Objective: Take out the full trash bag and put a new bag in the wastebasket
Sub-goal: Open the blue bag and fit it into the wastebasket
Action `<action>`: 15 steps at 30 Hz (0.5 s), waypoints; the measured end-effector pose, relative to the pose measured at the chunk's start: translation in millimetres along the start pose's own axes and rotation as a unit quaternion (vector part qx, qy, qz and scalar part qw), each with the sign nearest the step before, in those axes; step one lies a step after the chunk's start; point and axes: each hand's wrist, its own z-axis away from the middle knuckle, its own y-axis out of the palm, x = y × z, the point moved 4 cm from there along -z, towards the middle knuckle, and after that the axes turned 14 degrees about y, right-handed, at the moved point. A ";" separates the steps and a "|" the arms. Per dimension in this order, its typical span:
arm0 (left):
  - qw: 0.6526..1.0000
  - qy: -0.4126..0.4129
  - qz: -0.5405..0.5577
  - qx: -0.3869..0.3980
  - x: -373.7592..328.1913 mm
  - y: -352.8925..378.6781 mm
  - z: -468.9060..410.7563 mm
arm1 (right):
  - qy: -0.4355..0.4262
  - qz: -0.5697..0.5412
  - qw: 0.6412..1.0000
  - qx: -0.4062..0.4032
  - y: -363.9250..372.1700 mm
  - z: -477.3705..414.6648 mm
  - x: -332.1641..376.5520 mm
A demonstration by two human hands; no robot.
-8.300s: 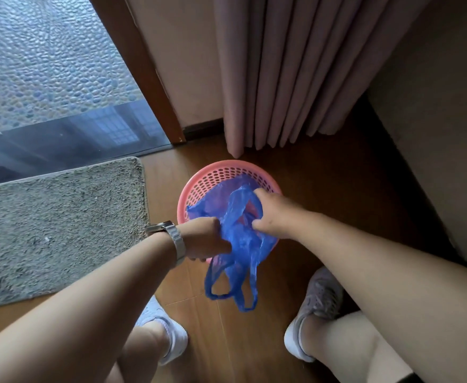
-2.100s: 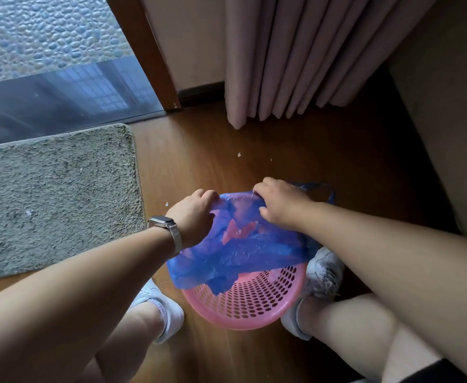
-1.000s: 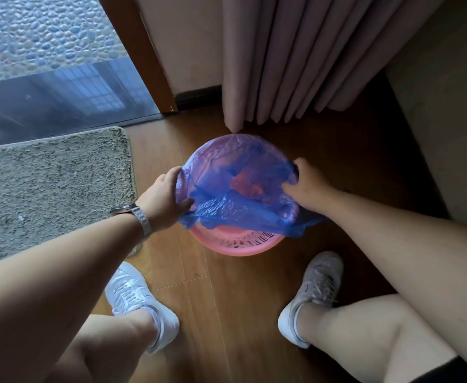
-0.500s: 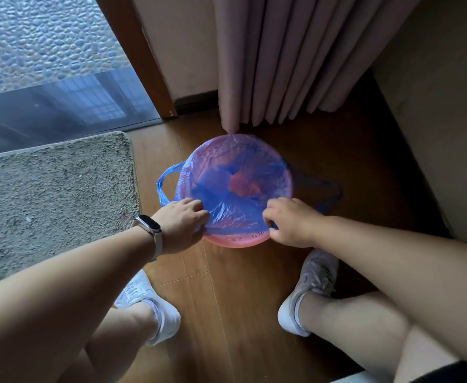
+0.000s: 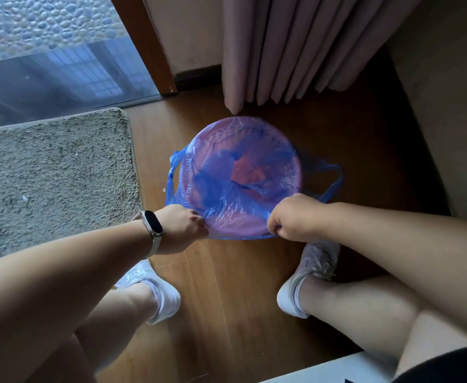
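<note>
A pink plastic wastebasket (image 5: 243, 125) stands on the wooden floor below the curtain. A thin blue trash bag (image 5: 221, 183) lines it, its mouth stretched over the rim all round. One bag handle hangs at the basket's left side, the other loops out at the right. My left hand (image 5: 182, 225) pinches the bag's edge at the near left of the rim. My right hand (image 5: 290, 217) grips the bag's edge at the near right of the rim. The plastic between them is pulled taut over the front rim.
A grey shaggy mat (image 5: 52, 175) lies left of the basket. A pink curtain (image 5: 296, 48) hangs just behind it, a beige wall (image 5: 448, 106) stands at the right, and a glass door with a wooden frame (image 5: 144, 45) is at the back left. My two shoes flank the near floor.
Both hands have drawn the bag's front edge down over the near rim. The bag is now stretched tighter across the basket mouth, and the handles hang out at both sides.
</note>
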 end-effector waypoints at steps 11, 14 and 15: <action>0.979 -0.172 0.077 -0.082 29.9 -2.5 21.8 | 0.074 -0.089 0.992 -0.053 -5.9 3.1 -23.8; 0.979 -0.112 -0.022 -0.170 17.8 -28.5 14.7 | 0.039 -0.049 0.984 -0.166 -16.3 3.4 -22.0; 0.976 -0.102 -0.041 -0.189 14.0 -34.9 9.7 | 0.025 -0.016 0.982 -0.185 -16.6 2.8 -19.1</action>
